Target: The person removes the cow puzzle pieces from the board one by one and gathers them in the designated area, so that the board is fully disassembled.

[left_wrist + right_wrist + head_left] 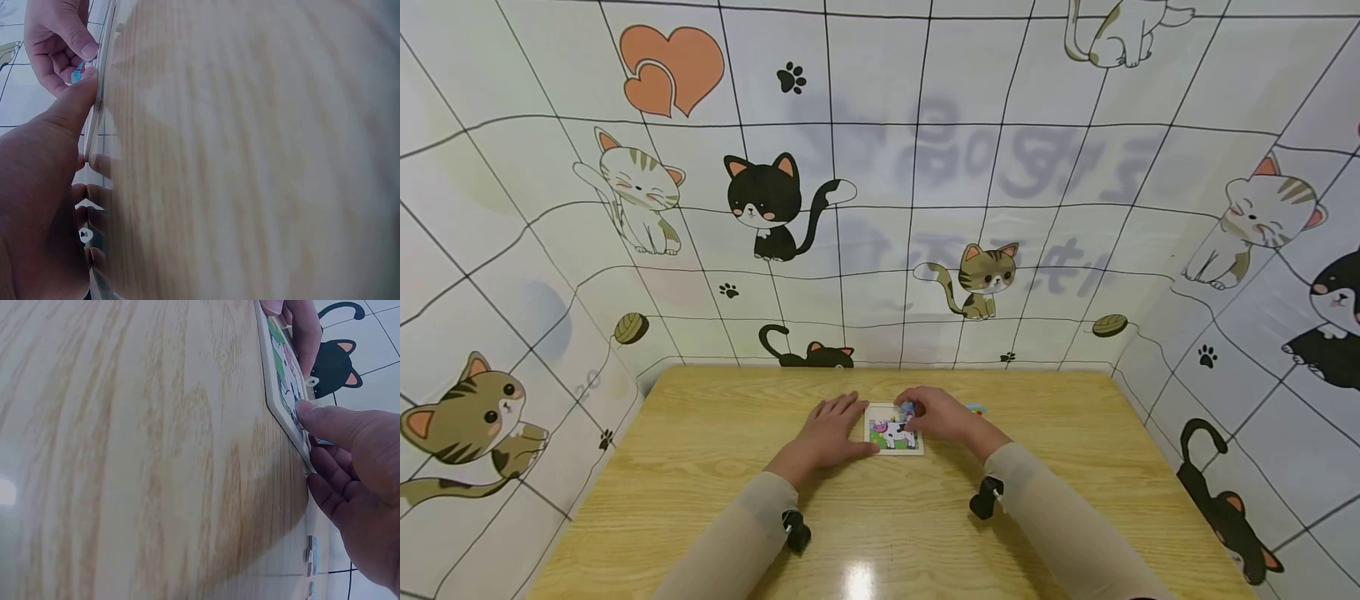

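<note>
Presently touching the puzzle point(891, 437) with a loosely spread left hand point(827, 433) on one side, while pinching a blue piece point(907, 410) in the right hand point(943, 414) on the other, at the puzzle's far corner nearer that hand, with the piece's long axis covered.

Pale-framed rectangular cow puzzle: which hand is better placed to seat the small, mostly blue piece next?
Right, I'd judge: the right hand holds the blue piece at the puzzle's far right; the left hand rests along its left edge.
</note>
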